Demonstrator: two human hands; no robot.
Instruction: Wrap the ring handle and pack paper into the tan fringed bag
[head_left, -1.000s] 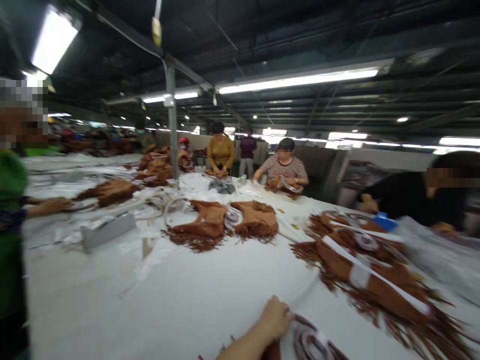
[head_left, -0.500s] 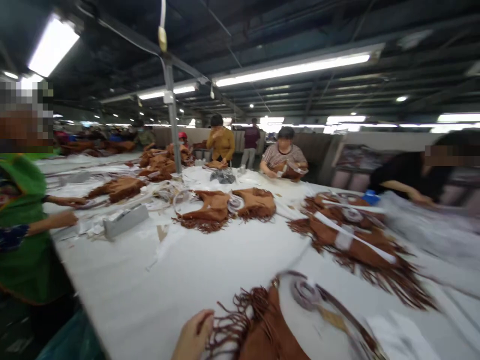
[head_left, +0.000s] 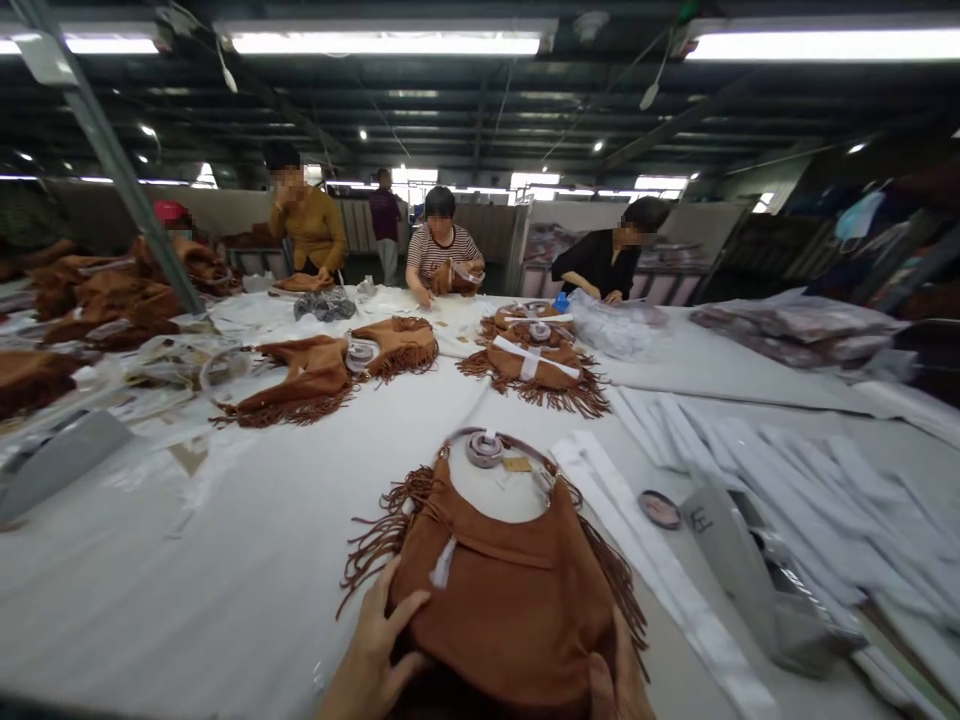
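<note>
A brown suede-like handbag (head_left: pixel 510 600) with long fringe down both sides lies in front of me, its curved handle pointing away. My left hand (head_left: pixel 379 645) grips its left side, thumb and forefinger over the front face. On the lower right side, my right hand (head_left: pixel 621 670) holds the edge with its fingers partly hidden. A white tissue-like tab (head_left: pixel 444 563) hangs from a zip on the bag. Inside the handle's loop sit a coiled strap (head_left: pixel 484 449) and a tan tag (head_left: pixel 517 464).
White wrapping strips (head_left: pixel 810 500) lie at right, with a grey box (head_left: pixel 772 580) and a round dark-rimmed dish (head_left: pixel 660 509). More fringed bags (head_left: pixel 300 375) lie farther back. A slanted metal post (head_left: pixel 120 160) rises at left. Several people work across the white table (head_left: pixel 187 600).
My view has swung to the right. My left hand, beside the fringe before, is now on the handbag's side, and my right hand has come into view holding the other side.
</note>
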